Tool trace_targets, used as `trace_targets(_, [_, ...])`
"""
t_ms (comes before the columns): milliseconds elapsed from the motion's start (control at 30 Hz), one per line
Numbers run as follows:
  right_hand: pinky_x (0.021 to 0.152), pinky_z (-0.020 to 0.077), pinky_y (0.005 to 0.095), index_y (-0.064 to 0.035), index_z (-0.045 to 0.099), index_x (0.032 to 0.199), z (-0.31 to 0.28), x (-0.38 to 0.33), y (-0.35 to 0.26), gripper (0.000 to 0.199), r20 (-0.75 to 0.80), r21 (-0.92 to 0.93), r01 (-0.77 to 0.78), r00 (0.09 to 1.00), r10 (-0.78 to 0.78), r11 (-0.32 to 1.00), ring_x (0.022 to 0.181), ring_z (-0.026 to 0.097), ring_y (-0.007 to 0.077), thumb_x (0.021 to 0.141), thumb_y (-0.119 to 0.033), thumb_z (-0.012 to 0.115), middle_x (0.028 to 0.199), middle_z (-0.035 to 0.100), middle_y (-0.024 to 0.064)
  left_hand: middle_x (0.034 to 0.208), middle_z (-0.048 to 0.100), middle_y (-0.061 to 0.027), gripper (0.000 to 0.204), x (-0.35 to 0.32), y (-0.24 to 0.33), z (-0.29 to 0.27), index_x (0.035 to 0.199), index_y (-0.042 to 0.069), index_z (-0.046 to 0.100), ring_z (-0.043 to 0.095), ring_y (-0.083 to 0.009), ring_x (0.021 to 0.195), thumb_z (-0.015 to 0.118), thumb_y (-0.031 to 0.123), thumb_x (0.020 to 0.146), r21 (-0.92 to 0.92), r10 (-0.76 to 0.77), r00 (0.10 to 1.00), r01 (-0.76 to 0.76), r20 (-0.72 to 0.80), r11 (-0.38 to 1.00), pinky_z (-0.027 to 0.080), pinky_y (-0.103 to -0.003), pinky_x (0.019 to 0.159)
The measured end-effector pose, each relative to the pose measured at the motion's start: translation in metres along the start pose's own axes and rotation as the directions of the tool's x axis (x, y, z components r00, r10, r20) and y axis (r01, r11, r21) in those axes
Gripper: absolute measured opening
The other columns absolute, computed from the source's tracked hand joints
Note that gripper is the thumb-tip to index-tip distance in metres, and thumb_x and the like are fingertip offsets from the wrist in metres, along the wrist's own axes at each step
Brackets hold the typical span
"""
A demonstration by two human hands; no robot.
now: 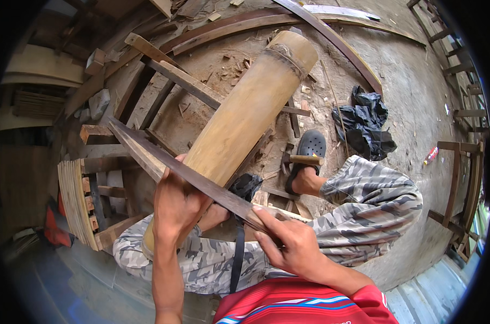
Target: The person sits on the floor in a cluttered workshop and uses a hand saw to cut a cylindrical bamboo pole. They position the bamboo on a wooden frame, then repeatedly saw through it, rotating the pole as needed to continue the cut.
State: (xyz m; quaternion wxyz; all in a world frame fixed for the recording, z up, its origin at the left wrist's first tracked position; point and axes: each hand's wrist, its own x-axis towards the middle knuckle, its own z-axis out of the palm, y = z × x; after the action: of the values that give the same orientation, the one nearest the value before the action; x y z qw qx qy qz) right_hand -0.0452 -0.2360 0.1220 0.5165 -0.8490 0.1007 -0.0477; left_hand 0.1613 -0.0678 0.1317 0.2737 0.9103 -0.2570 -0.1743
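Dusty workshop floor littered with chips, timber stacked at ten o'clock; both hands, left and right, gripped a long blade across a bamboo culm.

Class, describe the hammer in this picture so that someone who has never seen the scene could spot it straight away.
Start at the big bamboo pole slanting across the middle, then go to its right side, to the dark clog on the person's foot. The hammer lies on the ground against that clog. Unlike the scattered wood scraps, it has a pale wooden handle with a dark metal head.
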Motion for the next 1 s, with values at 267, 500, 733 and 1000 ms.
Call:
trace_targets(267, [0.055,0.0514,0.0407,-0.0012,0.061,0.142,-0.025,-0.043,-0.001,0.057,0.059,-0.037,-0.095,0.993,0.098,0.995,0.056,0.064,0.0295,0.088,-0.011,0.077,0.068,0.067,0.0137,0.111,0.067,-0.0304,0.060,-0.004,-0.014,0.003,0.130,-0.003,0.057,0.065,-0.0501,0.102,0.071,0.027,0.080,0.081,-0.043,0.997,0.048,-0.063,0.996,0.054,-0.051,0.089])
trace_targets(500, [0.056,0.0508,0.0412,-0.0030,0.061,0.142,0.005,-0.006,0.002,0.053,0.030,0.039,-0.111,0.993,0.110,0.993,0.057,0.064,0.0319,0.091,-0.011,0.075,0.070,0.066,0.0176,0.113,0.067,-0.0289,0.064,-0.005,-0.004,-0.002,0.128,-0.005,0.057,0.067,-0.0476,0.101,0.074,0.034,0.080,0.121,-0.084,0.996,0.086,-0.019,0.989,0.055,-0.051,0.089])
trace_targets(733, [0.068,0.0571,0.0355,0.0014,0.060,0.142,-0.018,-0.057,-0.001,0.049,0.092,0.025,-0.259,0.962,0.256,0.966,0.075,0.077,0.0304,0.094,-0.007,0.070,0.090,0.077,0.0200,0.120,0.064,-0.0291,0.072,-0.012,-0.010,-0.001,0.135,-0.006,0.052,0.065,-0.0459,0.109,0.068,0.042,0.082,0.132,-0.138,0.990,0.142,-0.041,0.981,0.051,-0.051,0.099])
trace_targets(1000, [0.065,0.0555,0.0359,0.0000,0.058,0.143,-0.002,-0.010,-0.007,0.049,0.102,0.006,-0.232,0.968,0.230,0.973,0.069,0.074,0.0286,0.097,-0.010,0.070,0.087,0.074,0.0209,0.121,0.064,-0.0276,0.072,-0.006,-0.003,-0.005,0.135,-0.004,0.052,0.065,-0.0438,0.112,0.066,0.045,0.084,0.123,-0.198,0.979,0.192,0.039,0.974,0.051,-0.049,0.100])
